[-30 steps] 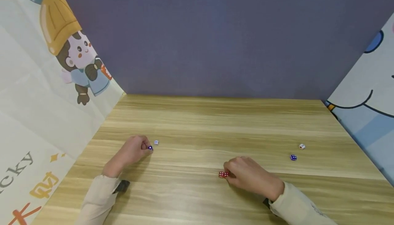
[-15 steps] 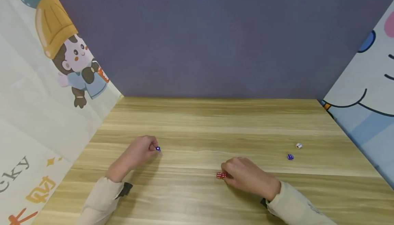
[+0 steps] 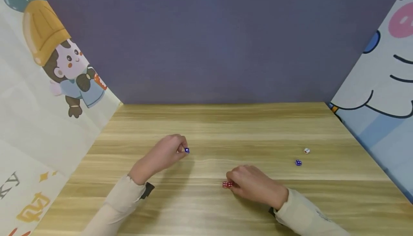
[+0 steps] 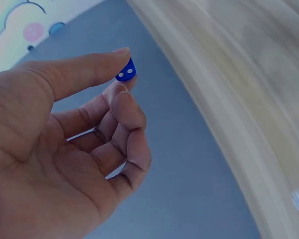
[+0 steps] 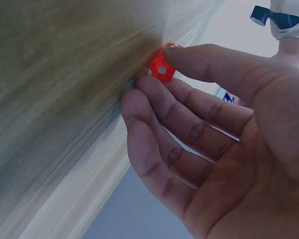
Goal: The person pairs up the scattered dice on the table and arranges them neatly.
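With my left hand (image 3: pixel 164 154) I hold a blue die (image 3: pixel 186 150) above the bench (image 3: pixel 232 132), thumb and fingers pinched together on it. My right hand (image 3: pixel 256 186) is low at the bench, its fingers clamped on a red die (image 3: pixel 230 184) right beside a second red die (image 3: pixel 224 184). Past it, toward my right, lie another blue die (image 3: pixel 298 163) and a white die (image 3: pixel 307 151), near each other.

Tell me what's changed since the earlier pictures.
The left hand has moved right, toward the two red dice, still pinching its blue die. The pale die that lay near it a second ago no longer shows in the head view. The right hand stays at the red pair; the other blue die and the white die off to the right lie as before.
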{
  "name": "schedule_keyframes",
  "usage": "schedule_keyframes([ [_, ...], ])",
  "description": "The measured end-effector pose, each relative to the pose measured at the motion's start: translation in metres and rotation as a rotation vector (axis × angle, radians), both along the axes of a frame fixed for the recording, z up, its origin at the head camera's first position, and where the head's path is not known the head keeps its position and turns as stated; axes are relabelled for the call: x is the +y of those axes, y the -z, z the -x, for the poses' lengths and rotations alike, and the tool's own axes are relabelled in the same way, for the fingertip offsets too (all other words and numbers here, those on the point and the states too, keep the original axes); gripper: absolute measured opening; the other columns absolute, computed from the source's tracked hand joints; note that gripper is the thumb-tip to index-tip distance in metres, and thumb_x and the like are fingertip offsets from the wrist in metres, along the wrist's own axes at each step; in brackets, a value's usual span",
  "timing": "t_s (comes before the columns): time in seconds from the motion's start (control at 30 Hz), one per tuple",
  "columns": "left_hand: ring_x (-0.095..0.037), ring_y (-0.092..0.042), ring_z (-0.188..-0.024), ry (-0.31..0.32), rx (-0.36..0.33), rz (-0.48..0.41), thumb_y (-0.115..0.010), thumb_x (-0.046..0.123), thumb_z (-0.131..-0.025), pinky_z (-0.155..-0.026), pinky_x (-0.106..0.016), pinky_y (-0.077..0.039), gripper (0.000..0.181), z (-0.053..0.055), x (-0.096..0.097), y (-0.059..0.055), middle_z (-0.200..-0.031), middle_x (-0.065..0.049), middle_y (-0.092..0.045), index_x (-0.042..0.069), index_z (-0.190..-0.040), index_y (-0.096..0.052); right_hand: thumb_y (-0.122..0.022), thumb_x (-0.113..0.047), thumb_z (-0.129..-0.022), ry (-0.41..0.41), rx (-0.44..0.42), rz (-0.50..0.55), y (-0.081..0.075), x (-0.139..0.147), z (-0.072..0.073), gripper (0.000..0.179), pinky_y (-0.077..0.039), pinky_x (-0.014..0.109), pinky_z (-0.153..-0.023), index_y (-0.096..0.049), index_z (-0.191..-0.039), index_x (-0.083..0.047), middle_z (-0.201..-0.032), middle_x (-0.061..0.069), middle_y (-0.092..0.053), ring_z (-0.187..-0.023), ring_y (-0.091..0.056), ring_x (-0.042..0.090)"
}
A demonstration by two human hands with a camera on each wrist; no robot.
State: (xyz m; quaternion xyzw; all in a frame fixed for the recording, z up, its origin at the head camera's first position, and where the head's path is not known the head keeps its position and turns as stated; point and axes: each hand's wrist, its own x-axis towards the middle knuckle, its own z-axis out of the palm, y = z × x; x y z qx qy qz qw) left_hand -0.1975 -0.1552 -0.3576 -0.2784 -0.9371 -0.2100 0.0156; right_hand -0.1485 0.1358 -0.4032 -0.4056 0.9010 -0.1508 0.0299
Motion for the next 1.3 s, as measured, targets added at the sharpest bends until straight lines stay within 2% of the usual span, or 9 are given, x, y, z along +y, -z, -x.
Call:
schedule_keyframes([
  [0.23, -0.007, -0.053, -0.071, 0.051, -0.010, -0.006, -0.078, 0.011, -0.085, -0.065, -0.024, -0.049, 0.011, -0.001, 0.034, -0.008, -0.079, 0.007, -0.058, 0.012, -0.085, -0.067, -0.074, -0.009, -0.085, 0.003, -0.004, -0.008, 0.000, -0.001, 0.000, 0.025, -0.038, 0.021, -0.050, -0.057, -0.070, -0.020, -0.062, -0.016, -0.046, -0.053, -0.040, 0.000],
  [0.57, -0.006, -0.057, -0.074, 0.120, 0.000, 0.036, -0.078, 0.013, -0.086, -0.067, -0.022, -0.050, 0.011, 0.002, 0.056, -0.002, -0.083, 0.005, -0.061, 0.011, -0.088, -0.068, -0.074, -0.010, -0.085, 0.006, -0.013, -0.008, -0.001, -0.003, 0.001, 0.027, -0.038, 0.021, -0.050, -0.056, -0.069, -0.020, -0.061, -0.016, -0.045, -0.053, -0.040, 0.000],
  [0.7, -0.007, -0.061, -0.075, 0.140, -0.002, 0.023, -0.078, 0.012, -0.085, -0.067, -0.021, -0.051, 0.011, 0.003, 0.062, 0.006, -0.086, 0.002, -0.065, 0.009, -0.088, -0.068, -0.074, -0.009, -0.084, 0.012, -0.018, -0.005, -0.001, -0.002, 0.001, 0.026, -0.038, 0.021, -0.049, -0.056, -0.069, -0.020, -0.061, -0.016, -0.045, -0.053, -0.040, 0.000],
  [0.93, -0.006, -0.061, -0.075, 0.223, -0.017, 0.017, -0.079, 0.013, -0.085, -0.066, -0.016, -0.050, 0.012, 0.005, 0.075, 0.029, -0.086, -0.001, -0.068, 0.007, -0.089, -0.070, -0.074, -0.011, -0.085, 0.014, -0.007, -0.002, 0.002, -0.001, 0.001, 0.024, -0.037, 0.020, -0.048, -0.058, -0.070, -0.020, -0.062, -0.016, -0.046, -0.053, -0.040, 0.000],
  [1.2, -0.001, -0.055, -0.065, 0.247, -0.181, -0.087, -0.078, 0.012, -0.086, -0.060, -0.018, -0.048, 0.010, 0.008, 0.081, 0.046, -0.074, 0.008, -0.061, 0.013, -0.086, -0.069, -0.074, -0.011, -0.085, 0.005, -0.014, 0.007, 0.003, -0.001, 0.001, 0.022, -0.038, 0.019, -0.049, -0.059, -0.072, -0.019, -0.064, -0.017, -0.048, -0.054, -0.041, -0.001],
  [1.3, 0.000, -0.053, -0.063, 0.264, -0.203, -0.084, -0.078, 0.012, -0.086, -0.059, -0.018, -0.047, 0.010, 0.010, 0.082, 0.052, -0.072, 0.010, -0.059, 0.014, -0.087, -0.068, -0.074, -0.012, -0.086, 0.002, -0.023, 0.009, 0.003, 0.000, 0.001, 0.021, -0.039, 0.019, -0.049, -0.060, -0.073, -0.019, -0.064, -0.017, -0.049, -0.054, -0.041, -0.001],
])
